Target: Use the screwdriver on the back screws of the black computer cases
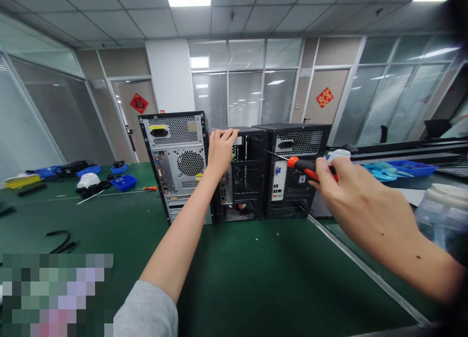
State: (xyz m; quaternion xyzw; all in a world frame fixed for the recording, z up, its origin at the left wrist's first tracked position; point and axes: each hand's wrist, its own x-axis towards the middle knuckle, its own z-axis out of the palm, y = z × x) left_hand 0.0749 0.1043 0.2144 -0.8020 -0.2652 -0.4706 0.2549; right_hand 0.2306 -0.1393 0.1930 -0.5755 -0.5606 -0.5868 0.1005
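Three computer cases stand side by side on the green table, their rear panels toward me. My left hand grips the top edge of the middle computer case, fingers bent over it. This case has an open gap at its upper rear. In my right hand is a screwdriver with a red and black handle. Its thin shaft points left, and the tip appears near the middle case's right edge; contact I cannot tell. To the left is a taller computer case; at right stands a black computer case.
Small screws lie on the green table. At left are blue trays, an orange-handled screwdriver and a black cable. A blue tray with light-blue items and a clear plastic jar are at right.
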